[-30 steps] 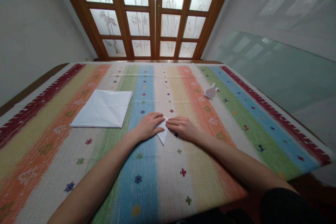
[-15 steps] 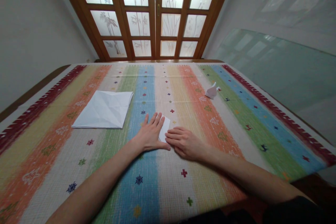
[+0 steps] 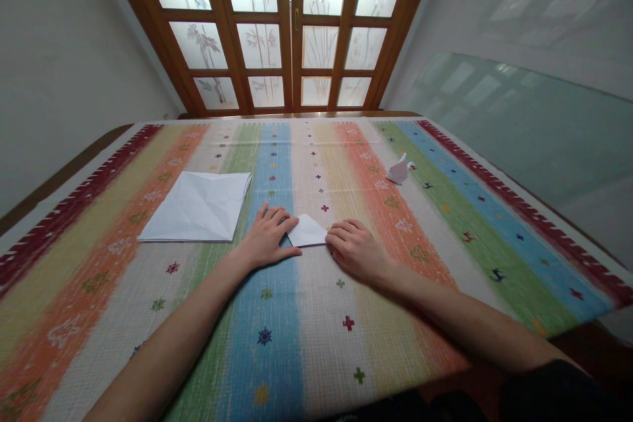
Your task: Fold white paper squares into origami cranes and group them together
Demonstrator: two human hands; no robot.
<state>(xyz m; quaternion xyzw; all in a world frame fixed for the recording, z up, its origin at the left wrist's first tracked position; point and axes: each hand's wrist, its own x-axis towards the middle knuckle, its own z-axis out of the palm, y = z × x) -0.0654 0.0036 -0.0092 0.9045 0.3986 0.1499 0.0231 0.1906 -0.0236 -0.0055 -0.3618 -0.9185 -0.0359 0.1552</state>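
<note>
A small folded white paper lies flat on the striped tablecloth between my hands. My left hand rests at its left edge with the fingers curled and the thumb stretched along the paper's near side. At the paper's right corner my right hand has its fingers bent down and pressed together on the edge. Both hands touch the paper and neither lifts it.
A stack of creased white paper sheets lies to the left. A small finished folded paper figure stands at the back right. Wooden glazed doors rise behind the table; a glass panel leans on the right wall.
The paper was mostly covered by my left hand; now it shows as a flat triangle between the hands. My left hand went from spread flat to curled, and both hands moved slightly apart.
</note>
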